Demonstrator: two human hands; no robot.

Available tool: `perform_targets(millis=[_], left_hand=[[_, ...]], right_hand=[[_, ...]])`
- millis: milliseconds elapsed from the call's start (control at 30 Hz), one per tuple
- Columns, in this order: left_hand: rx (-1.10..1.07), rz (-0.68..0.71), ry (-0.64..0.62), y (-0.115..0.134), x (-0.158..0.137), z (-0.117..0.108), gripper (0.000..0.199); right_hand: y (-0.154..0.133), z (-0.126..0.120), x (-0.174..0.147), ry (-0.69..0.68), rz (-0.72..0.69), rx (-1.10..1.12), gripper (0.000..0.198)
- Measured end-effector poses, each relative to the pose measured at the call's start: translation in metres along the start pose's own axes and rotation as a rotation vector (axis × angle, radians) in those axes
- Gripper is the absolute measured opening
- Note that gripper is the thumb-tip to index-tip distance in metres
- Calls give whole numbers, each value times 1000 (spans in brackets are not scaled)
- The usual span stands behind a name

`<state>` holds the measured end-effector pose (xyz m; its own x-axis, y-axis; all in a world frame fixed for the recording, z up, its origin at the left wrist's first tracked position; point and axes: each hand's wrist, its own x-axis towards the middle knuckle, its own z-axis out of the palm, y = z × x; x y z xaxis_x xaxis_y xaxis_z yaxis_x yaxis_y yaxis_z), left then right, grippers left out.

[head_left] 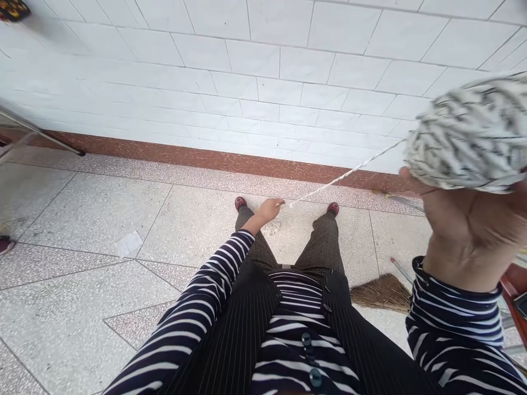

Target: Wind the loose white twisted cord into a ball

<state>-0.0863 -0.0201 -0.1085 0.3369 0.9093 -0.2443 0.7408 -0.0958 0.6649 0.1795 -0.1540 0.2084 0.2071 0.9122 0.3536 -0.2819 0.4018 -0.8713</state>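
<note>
Up at the right, my right hand point(469, 236) is closed around the underside of a large ball of white-and-grey twine point(473, 131), held raised and close to the camera. From the ball a twisted white strand point(346, 174) runs down to the left, pulled nearly straight. Its lower end reaches my left hand point(269, 209), which is low in front of my legs with thumb and fingers pinched together. The last bit of strand at the fingertips is faint against the pale floor.
A white tiled wall point(255, 82) with a reddish-brown skirting point(197, 162) stands ahead. A straw broom point(382, 292) lies on the floor by my right leg. A piece of paper point(129, 243) lies at left, near a metal leg point(45, 136). Reddish furniture point(514, 282) stands at right.
</note>
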Motion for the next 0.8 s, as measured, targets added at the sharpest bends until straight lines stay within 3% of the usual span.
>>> perform_targets(millis=[200, 333, 533, 633, 800], left_hand=[[-657, 251, -86, 63, 5, 11, 52], [-845, 360, -254, 88, -8, 19, 32], [-816, 353, -192, 59, -31, 17, 39], [-622, 324, -225, 41, -34, 14, 28], [-259, 119, -265, 16, -26, 13, 26]], right_hand=[[26, 42, 11, -186, 110, 24, 43], [32, 47, 31, -195, 64, 2, 36], [41, 20, 53, 5, -8, 2, 24], [43, 11, 49, 46, -85, -9, 20], [30, 16, 37, 26, -117, -190, 20]])
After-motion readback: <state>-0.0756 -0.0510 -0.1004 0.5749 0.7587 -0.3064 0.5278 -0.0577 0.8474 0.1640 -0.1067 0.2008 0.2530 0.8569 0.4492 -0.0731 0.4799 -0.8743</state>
